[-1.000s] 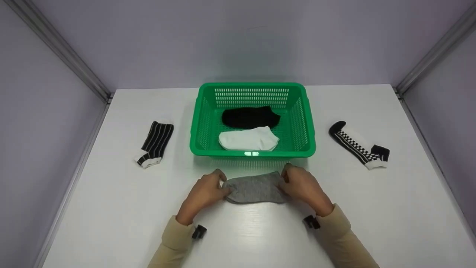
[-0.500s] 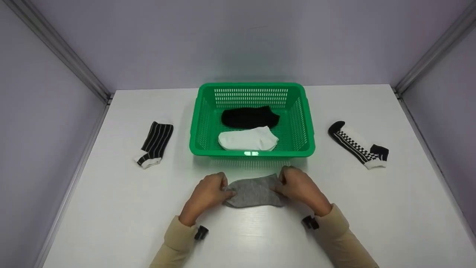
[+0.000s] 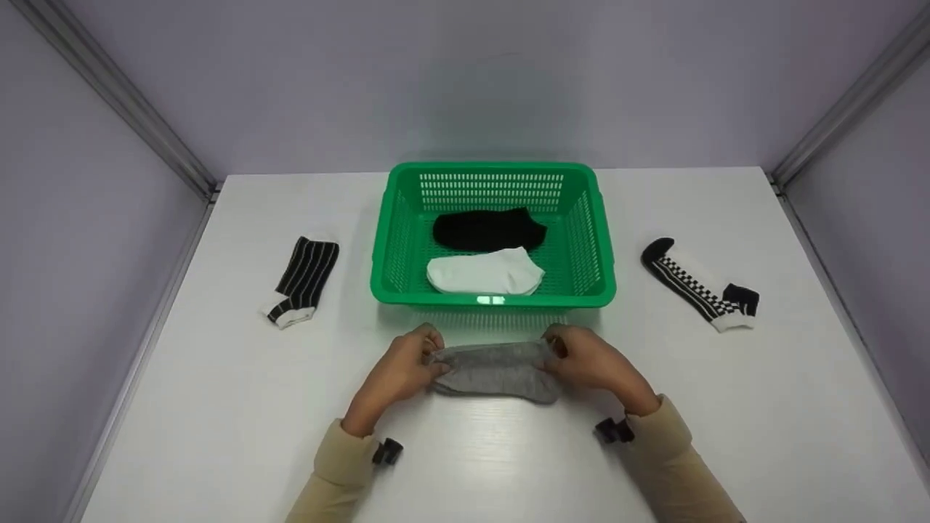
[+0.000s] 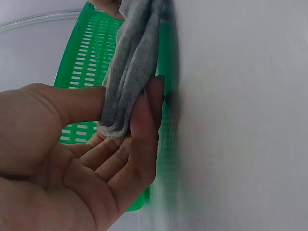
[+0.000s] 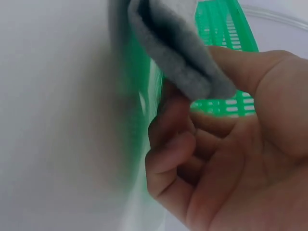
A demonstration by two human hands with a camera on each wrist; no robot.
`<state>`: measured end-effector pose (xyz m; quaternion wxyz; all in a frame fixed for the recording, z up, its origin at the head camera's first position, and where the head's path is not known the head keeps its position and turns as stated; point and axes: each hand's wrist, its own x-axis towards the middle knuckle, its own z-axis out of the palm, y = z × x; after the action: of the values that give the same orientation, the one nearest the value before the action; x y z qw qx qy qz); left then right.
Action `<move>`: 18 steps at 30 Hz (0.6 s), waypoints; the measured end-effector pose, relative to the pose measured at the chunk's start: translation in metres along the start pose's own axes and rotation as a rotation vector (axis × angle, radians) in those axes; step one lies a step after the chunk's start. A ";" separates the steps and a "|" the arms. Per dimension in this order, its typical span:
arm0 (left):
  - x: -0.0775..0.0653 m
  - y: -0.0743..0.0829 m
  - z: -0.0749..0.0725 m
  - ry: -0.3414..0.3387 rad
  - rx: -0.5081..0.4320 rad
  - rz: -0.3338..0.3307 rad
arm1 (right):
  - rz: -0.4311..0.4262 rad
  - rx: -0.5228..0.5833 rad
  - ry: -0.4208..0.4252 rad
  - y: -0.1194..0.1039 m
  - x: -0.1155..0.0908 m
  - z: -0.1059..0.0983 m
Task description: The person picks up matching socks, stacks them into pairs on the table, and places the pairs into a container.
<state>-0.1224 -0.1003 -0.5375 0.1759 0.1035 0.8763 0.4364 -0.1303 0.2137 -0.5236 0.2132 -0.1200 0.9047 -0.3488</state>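
Between my two hands a grey sock (image 3: 498, 372) stretches sideways, just in front of the green basket. My left hand (image 3: 403, 367) pinches its left end between thumb and fingers; the left wrist view shows the folded grey sock (image 4: 132, 72) in that pinch. At the other end, my right hand (image 3: 592, 363) grips the sock with thumb and curled fingers. In the right wrist view the grey sock (image 5: 178, 57) shows an open edge held by the thumb. The sock looks raised slightly off the table in the wrist views.
A green basket (image 3: 494, 299) stands behind the hands, holding a black sock (image 3: 490, 229) and a white sock (image 3: 485, 272). On the white table (image 3: 218, 421), a black striped sock (image 3: 309, 276) lies to the left and a checkered sock (image 3: 697, 287) to the right. Walls enclose three sides.
Both hands first drew the grey sock slightly towards me, then moved it a little back. Its lower right corner now hangs lower. The basket and other socks stay put.
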 end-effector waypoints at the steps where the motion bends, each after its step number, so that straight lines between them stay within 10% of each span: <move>1: 0.001 0.000 -0.001 0.005 -0.003 -0.012 | 0.007 0.001 0.002 0.001 0.000 -0.001; 12: 0.003 0.003 0.005 -0.005 -0.005 0.013 | 0.014 0.090 0.021 0.001 0.001 0.002; 18: 0.001 0.005 0.003 -0.044 -0.166 0.005 | -0.001 0.153 -0.005 -0.003 -0.001 0.007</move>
<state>-0.1218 -0.0951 -0.5353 0.2018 0.1004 0.8329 0.5055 -0.1264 0.2081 -0.5257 0.2237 -0.1048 0.8748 -0.4168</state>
